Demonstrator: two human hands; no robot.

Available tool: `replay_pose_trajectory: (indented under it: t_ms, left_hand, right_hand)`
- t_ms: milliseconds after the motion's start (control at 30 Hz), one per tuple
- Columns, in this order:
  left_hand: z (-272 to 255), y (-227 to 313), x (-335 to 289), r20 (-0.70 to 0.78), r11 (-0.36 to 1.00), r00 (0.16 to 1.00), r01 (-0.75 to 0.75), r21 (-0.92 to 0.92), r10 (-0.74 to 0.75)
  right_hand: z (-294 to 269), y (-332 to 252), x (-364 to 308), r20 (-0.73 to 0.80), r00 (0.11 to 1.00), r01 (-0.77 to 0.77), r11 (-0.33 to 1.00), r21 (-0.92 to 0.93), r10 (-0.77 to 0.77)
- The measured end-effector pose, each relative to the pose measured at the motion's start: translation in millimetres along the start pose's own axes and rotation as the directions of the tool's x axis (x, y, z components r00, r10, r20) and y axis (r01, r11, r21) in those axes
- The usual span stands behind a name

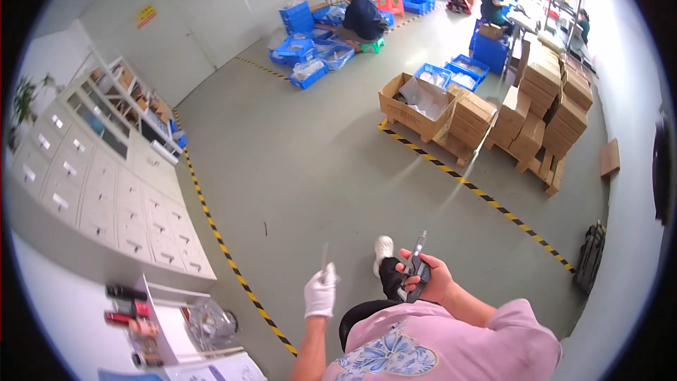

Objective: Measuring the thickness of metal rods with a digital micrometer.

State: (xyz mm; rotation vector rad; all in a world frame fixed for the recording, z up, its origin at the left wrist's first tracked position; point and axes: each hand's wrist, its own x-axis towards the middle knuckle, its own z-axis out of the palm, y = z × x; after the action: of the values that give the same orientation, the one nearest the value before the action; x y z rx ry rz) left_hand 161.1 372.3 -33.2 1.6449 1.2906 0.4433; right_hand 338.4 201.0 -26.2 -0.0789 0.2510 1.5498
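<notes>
Micrometer (416,271), dark grey with a silver barrel, lies in the person's bare right hand (438,279), whose fingers curl around its body while the barrel points away from the person. Left of the micrometer and apart from it, the white-gloved left hand (321,293) pinches a slim, pale strip (325,255), its fingers drawn narrow; the strip stands up from the fingertips and is too blurred to tell its material. Just left of the micrometer, one white shoe (383,248) shows on the grey floor (303,169). Beyond the micrometer, slightly to the right, an open cardboard box (407,114) sits on a wooden pallet; farther right of it are stacked cartons (544,70). Well left of the micrometer stands a pale drawer cabinet (116,197). Far beyond the micrometer, a co-worker (363,17) crouches beside blue crates (297,22).
</notes>
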Motion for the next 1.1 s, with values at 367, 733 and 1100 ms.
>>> replay_pose_trajectory:
  t_ms: [367, 733, 1100]
  left_hand:
    - [-134.1, -123.9, 88.9, -0.36, 0.702, 0.625, 0.467, -0.537, -0.692]
    - [-150.2, -8.3, 472.2, -0.489, 0.976, 0.845, 0.2, -0.085, -0.216]
    - [-142.3, 219.4, 793.9, -0.097, 0.9, 0.921, -0.39, -0.193, 0.378]
  right_hand:
    - [95.4, -97.4, 335.5, -0.03, 0.979, -0.203, 0.957, -0.205, 0.201]
    - [77.9, -208.0, 565.1, -0.406, 0.781, -0.277, 0.32, -0.906, -0.475]
    - [-217.0, -253.0, 363.6, -0.608, -0.071, -0.947, 0.245, -0.208, -0.791]
